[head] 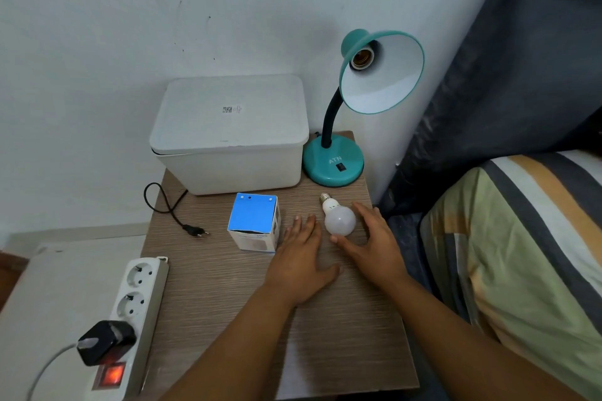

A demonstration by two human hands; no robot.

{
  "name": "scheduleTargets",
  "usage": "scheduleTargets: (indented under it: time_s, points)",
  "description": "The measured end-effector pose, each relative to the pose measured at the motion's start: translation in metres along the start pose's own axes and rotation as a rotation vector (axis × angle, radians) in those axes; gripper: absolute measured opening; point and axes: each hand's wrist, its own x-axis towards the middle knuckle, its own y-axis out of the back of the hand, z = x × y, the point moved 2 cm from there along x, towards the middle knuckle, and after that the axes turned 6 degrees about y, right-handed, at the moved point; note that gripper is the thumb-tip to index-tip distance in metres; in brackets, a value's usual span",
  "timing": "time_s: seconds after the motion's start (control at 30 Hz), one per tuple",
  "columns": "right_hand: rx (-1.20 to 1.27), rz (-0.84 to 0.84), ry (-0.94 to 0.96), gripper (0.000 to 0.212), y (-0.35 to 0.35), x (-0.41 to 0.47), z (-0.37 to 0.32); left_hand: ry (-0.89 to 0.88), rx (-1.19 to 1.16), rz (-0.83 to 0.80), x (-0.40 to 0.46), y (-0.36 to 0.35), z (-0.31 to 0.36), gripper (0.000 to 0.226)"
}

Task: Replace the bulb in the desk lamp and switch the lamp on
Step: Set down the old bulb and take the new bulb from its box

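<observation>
A teal desk lamp [334, 161] stands at the table's back right, its shade [387, 75] tilted toward me and its socket [361, 58] bare. A white bulb [339, 220] lies on the wooden table [342, 335] in front of the lamp, screw cap pointing away. My right hand [374, 244] curves around the bulb's right side, fingers apart, thumb just below the bulb; whether it touches is unclear. My left hand [301, 264] rests flat and open on the table left of the bulb. A blue-topped bulb box [254, 221] stands beside my left hand. The lamp's plug [195, 231] lies loose on the table.
A white lidded plastic bin [228, 133] fills the table's back left. A white power strip [133, 319] with a lit red switch and a black adapter plugged in lies at the left edge. A striped bed cover [521, 254] is at the right, a dark curtain behind it.
</observation>
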Motion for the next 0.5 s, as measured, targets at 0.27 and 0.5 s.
scheduleTargets:
  time_s: [0.27, 0.5]
  points:
    - [0.009, -0.013, -0.036, 0.088, 0.011, -0.014, -0.012, -0.058, -0.011, -0.024, -0.025, 0.01, 0.003, 0.092]
    - [-0.023, 0.013, 0.002, 0.088, 0.016, -0.032, -0.029, -0.036, -0.093, 0.039, -0.073, 0.012, -0.021, 0.082]
